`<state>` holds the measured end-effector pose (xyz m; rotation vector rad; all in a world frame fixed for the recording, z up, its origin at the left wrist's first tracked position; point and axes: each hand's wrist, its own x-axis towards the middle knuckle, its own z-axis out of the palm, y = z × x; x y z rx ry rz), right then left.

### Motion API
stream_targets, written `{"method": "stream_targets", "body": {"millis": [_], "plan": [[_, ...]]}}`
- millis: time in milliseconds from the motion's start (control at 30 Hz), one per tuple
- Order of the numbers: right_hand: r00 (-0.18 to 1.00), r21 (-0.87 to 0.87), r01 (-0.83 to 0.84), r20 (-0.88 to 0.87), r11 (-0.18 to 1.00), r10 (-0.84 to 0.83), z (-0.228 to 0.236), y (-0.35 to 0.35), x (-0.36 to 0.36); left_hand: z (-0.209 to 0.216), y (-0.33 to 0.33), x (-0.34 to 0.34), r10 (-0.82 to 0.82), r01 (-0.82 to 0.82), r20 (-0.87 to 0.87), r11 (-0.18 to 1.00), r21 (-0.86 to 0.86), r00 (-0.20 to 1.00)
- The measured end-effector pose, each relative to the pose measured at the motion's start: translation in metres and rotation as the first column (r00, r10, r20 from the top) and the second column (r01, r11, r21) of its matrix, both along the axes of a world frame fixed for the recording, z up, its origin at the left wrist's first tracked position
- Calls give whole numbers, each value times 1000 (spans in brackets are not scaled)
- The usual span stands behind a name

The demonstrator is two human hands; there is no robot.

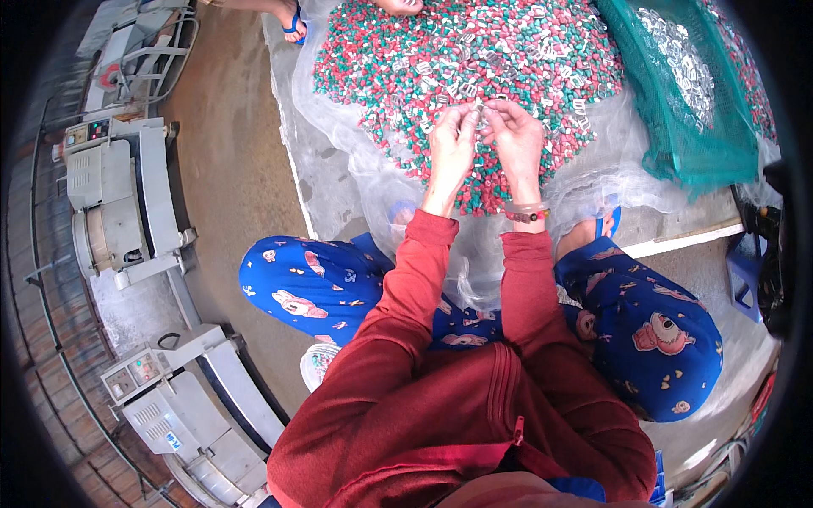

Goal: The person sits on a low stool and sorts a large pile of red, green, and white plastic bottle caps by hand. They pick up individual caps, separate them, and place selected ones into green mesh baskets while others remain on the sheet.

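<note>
My left hand (452, 148) and my right hand (515, 142) meet over a wide heap of small red, green and white pellets (398, 85). Fingertips of both are pinched together on a small silvery metal piece (479, 107), mostly covered by the fingers, so its exact shape cannot be made out. Silvery buckle-like frames (467, 89) lie scattered among the pellets around my hands, with others such as a ladder-shaped buckle (580, 107) off to the right. A bead bracelet circles my right wrist.
Beneath the heap spreads a sheer white mesh cloth (622, 148). At the right lies a green mesh net (669, 140) bearing a pile of silvery buckles (677, 63). Another person's sandalled foot (294, 30) is at the far edge. Grey machines (110, 203) line the left; a white tub (315, 364) sits by my left knee.
</note>
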<state>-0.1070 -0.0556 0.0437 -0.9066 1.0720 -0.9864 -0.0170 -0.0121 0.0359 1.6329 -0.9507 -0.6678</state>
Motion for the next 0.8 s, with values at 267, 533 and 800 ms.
{"method": "stream_targets", "body": {"millis": [267,533,800], "plan": [[996,-51,-63,-69,997,60,1,1,-1,7,3,4,4,-3,-5,992,124,1000],[993,-50,-99,-72,994,95,-8,0,1,-4,3,7,17,4,-240,996,85,971],[997,-18,22,-69,1000,-23,-7,0,3,-9,-1,0,47,-43,-94,998,45,995]]}}
